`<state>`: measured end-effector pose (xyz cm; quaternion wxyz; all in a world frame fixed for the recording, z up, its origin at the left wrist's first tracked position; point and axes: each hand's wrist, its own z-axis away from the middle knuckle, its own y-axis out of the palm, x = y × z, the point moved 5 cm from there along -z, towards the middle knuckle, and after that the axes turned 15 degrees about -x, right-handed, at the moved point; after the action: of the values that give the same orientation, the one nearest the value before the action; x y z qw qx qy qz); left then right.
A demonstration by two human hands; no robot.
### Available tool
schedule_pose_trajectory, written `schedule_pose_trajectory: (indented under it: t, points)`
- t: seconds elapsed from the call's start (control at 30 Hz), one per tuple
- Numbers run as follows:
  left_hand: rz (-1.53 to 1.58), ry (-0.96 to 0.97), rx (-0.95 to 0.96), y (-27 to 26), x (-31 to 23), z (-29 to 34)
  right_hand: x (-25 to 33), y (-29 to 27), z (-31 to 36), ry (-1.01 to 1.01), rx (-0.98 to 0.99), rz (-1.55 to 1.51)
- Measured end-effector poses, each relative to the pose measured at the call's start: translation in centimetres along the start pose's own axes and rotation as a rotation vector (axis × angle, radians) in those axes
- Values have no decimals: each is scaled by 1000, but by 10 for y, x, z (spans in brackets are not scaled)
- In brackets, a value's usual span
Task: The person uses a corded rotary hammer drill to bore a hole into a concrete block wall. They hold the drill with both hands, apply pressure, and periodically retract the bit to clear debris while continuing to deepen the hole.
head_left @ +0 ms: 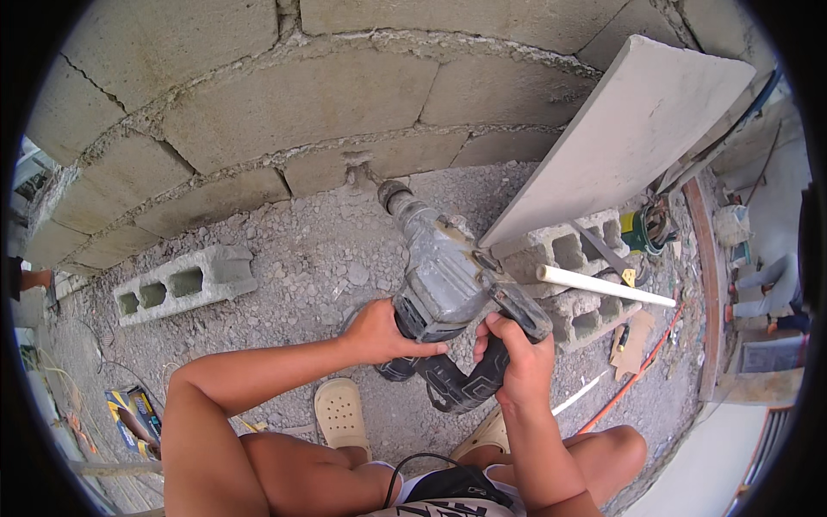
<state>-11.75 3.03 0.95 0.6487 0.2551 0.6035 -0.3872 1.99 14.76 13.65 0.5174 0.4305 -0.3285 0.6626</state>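
A grey and black rotary hammer (444,271) lies across the middle of the view, its chuck end pointing toward the foot of the block wall (301,95). The bit's end meets a small chipped spot (358,168) low on that wall; whether it touches, I cannot tell. My left hand (383,334) grips the tool's body at its left rear, the thumb lying along the casing. Around the black rear handle, my right hand (521,358) is closed, its index finger near the trigger area. Part of the left fingers is hidden behind the tool.
A hollow concrete block (185,284) lies on the rubble at left. At right, a pale board (629,138) leans over stacked hollow blocks (573,319), with a white pipe (603,284), a hand saw (603,250) and a green bucket (637,231). An orange hose (633,379) crosses the ground.
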Motion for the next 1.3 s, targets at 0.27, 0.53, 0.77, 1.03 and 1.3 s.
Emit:
schedule_pose_trajectory:
  t: [0.27, 0.53, 0.77, 1.03, 1.3]
  points:
    - [-20, -137, -20, -14, 28, -5, -13, 32, -13, 30, 9, 71]
    - [270, -20, -6, 9, 13, 41, 13, 16, 51, -100, 90, 232]
    - [338, 186, -15, 20, -53, 25, 85, 7, 79, -343, -53, 330]
    - [566, 134, -123, 7, -82, -10, 133, 86, 48, -495, 147, 516]
    - [801, 24, -138, 3, -94, -44, 159, 151, 24, -534, 287, 751]
